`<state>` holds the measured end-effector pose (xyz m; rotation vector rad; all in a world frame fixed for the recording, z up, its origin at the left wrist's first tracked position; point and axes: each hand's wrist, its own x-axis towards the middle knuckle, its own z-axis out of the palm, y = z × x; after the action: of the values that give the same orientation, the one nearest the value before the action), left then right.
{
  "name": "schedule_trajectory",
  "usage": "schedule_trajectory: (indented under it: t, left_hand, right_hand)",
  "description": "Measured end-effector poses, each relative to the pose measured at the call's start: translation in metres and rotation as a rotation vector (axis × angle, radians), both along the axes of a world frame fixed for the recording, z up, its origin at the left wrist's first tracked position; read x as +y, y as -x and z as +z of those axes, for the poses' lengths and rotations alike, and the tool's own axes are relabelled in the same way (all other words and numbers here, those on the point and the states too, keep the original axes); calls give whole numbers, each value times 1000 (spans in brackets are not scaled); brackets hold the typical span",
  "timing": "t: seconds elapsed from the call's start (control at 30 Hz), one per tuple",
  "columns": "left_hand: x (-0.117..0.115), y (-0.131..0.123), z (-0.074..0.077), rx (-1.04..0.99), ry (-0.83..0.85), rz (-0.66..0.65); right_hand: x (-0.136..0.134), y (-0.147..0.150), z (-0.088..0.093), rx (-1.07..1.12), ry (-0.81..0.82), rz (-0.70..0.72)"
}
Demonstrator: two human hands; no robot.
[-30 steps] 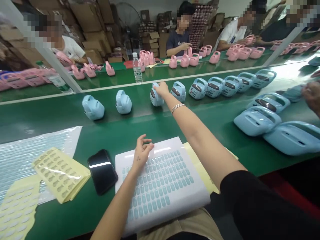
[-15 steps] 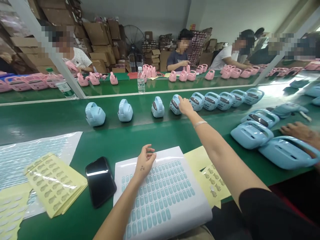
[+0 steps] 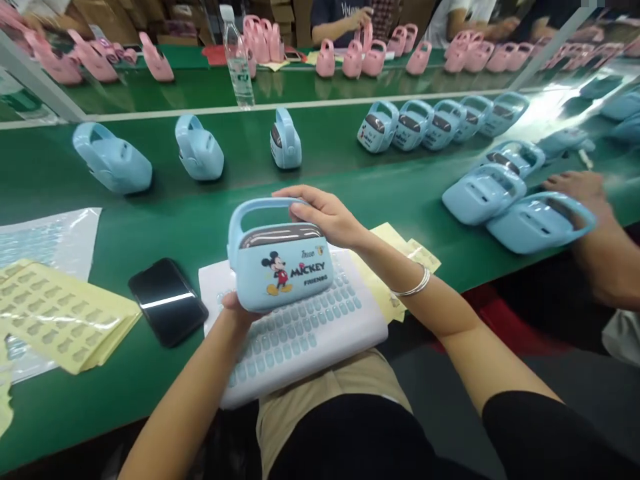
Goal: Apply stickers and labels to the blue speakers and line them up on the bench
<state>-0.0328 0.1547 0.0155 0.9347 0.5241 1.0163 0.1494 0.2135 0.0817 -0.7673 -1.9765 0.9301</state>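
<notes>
A light blue plastic case (image 3: 285, 270) with a carrying handle, a dark window strip and a cartoon mouse print is held up facing me. My right hand (image 3: 325, 213) is closed on the right end of its handle. Beneath the case's lower left edge, my left hand (image 3: 240, 310) supports it; most of its fingers are hidden behind the case. Below it lies a white sheet of small pale blue oval stickers (image 3: 300, 327), partly covered by the case and reaching over the table edge towards my lap.
A black phone (image 3: 167, 301) and yellow sticker sheets (image 3: 65, 313) lie on the left. Similar blue cases (image 3: 200, 150) stand along the green belt, with more beside a co-worker's hand (image 3: 575, 190) at right. A water bottle (image 3: 237, 63) and pink cases (image 3: 353, 59) stand beyond the divider.
My right hand has brought a blue case from the row back towards me, leaving a gap there. My left hand has come off the sticker sheet to the case's underside. The view has tilted down.
</notes>
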Motion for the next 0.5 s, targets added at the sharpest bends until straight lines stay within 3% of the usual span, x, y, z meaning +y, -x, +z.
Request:
schedule_trajectory:
  t: [0.13,0.23,0.27,0.37,0.5]
  left_hand:
    - [-4,1,17,-108,52,-26]
    - [1,-1,29,-137,76,39]
    - [3,-2,31,-149,78,80]
    - [6,-1,33,-182,106,184]
    - [5,-3,27,-221,188,192]
  right_hand:
    - [-9,1,-11,-39,-237,-385]
    - [-55,-5,-25,33,-386,-638]
    - [-77,-5,-33,5,-431,-604]
    - [-139,-1,-67,-265,-584,-264]
    - [-175,6,-98,-471,-632,-218]
